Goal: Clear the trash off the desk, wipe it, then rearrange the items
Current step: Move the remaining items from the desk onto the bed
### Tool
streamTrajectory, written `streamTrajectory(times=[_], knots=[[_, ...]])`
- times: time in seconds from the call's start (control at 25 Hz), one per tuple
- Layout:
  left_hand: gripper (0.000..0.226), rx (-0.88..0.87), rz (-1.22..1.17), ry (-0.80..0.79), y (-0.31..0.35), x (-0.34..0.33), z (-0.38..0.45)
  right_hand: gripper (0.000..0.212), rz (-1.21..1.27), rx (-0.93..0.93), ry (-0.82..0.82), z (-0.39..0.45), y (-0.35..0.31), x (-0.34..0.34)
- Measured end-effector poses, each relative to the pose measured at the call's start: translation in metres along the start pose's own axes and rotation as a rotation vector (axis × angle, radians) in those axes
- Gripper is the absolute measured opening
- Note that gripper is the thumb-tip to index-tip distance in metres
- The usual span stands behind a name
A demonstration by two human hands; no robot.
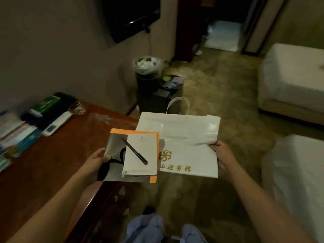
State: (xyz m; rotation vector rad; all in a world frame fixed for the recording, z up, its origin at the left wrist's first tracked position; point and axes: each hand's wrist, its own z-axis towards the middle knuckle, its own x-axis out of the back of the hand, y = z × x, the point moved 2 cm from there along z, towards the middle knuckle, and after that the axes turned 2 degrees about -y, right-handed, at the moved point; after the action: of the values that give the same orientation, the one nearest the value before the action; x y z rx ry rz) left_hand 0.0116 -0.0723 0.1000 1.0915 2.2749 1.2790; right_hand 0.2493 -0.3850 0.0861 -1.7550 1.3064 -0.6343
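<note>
View from my head, standing at the end of the table [52,163]. My left hand [95,162] gripped a flat stack by its left edge: a grey sheet [114,146] over an orange folder [154,179], with a white notepad [140,155] on top and a black pen [134,151] lying loose and diagonal across the pad. My right hand [221,157] pinched the right edge of a flattened white paper bag [185,137] with gold lettering, held in the air beside the stack, off the table's end. On the table, leaflets and booklets [21,130] lay in an untidy row along the wall, with crumpled clear plastic [77,106] just beyond them. A full trash bin [147,71] stood on the floor farther off. My judgement: clearing was under way, the near table surface bare, with the plastic yet to be binned; whether wiping was done I could not tell; rearranging remained.
</note>
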Motion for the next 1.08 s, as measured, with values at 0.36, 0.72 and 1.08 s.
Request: streamTrajectory(times=[0.36, 0.72, 1.08], knots=[[0.023, -0.094, 0.237, -0.508, 0.081, -0.263, 0.097, 0.025, 0.311, 0.091, 0.526, -0.029, -0.001, 0.208], [0.047, 0.013, 0.459, -0.932, 0.121, -0.581, 0.126, 0.022, 0.541, 0.165, 1.037, -0.047, -0.011, 0.355], [0.041, 0.068, 0.686, -1.260, 0.075, -0.824, 0.054, 0.029, 0.835, 0.191, 1.349, -0.067, 0.025, 0.472]])
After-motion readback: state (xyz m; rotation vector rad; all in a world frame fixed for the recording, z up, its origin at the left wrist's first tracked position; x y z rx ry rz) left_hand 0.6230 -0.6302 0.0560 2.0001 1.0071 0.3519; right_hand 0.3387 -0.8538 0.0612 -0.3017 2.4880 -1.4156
